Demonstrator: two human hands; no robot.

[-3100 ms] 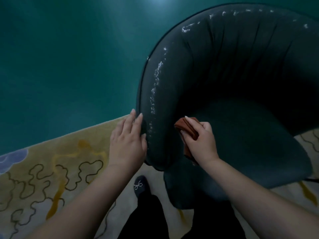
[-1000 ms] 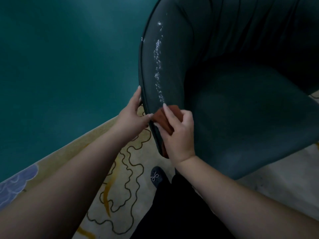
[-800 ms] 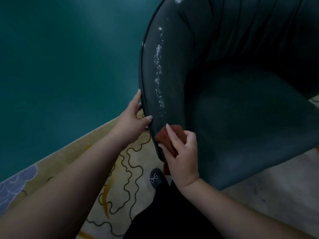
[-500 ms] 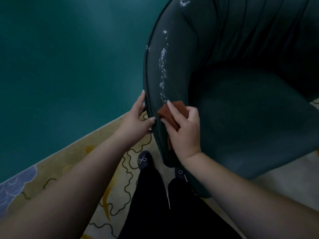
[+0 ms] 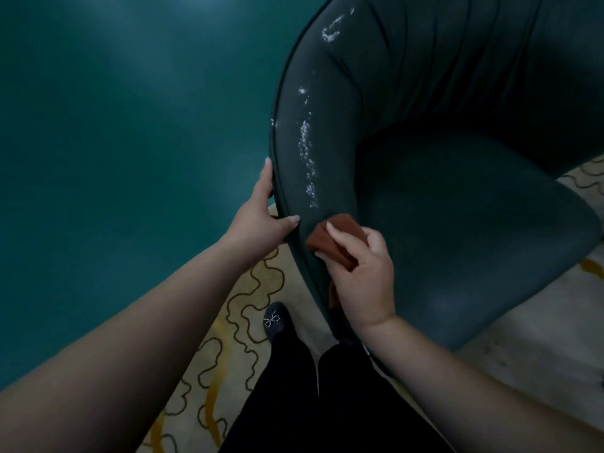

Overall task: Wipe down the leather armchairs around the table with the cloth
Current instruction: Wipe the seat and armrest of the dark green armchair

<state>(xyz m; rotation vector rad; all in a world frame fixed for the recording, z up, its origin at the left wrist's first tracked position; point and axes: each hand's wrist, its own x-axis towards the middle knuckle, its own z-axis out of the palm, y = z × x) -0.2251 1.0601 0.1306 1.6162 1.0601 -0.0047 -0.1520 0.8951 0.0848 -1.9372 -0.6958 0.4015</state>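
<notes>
Dark teal leather covers a tub-shaped armchair (image 5: 457,197) that fills the right and far side of the view, seen from above by a person standing at its near left corner. Its left arm curves toward the viewer as a broad padded ridge, edged with a thin piping line. A broken trail of white foam or droplets (image 5: 309,158) runs along the top of that ridge, from the far end down almost to the hands.

The right hand (image 5: 362,276) pinches a folded rust-brown cloth (image 5: 336,238), fingers laid over the top and thumb beneath, and presses it onto the arm's near end, just below the last of the white trail. The left hand (image 5: 261,217) grips the arm's outer edge, thumb on top, fingers curled round the outside, steadying the chair.

The cloth looks soft, light and limp; folded into a pad and held near its middle, it should stay flat under the palm. The leather looks smooth and, where wet, probably slippery, with padding that gives under pressure. The chair seems heavy enough to stay put, though bracing its rim makes sense.

Below lie a cream rug (image 5: 248,289) with dark squiggles and yellow streaks, a teal floor on the left, black trousers and one dark shoe (image 5: 276,322) with a sparkly bow.
</notes>
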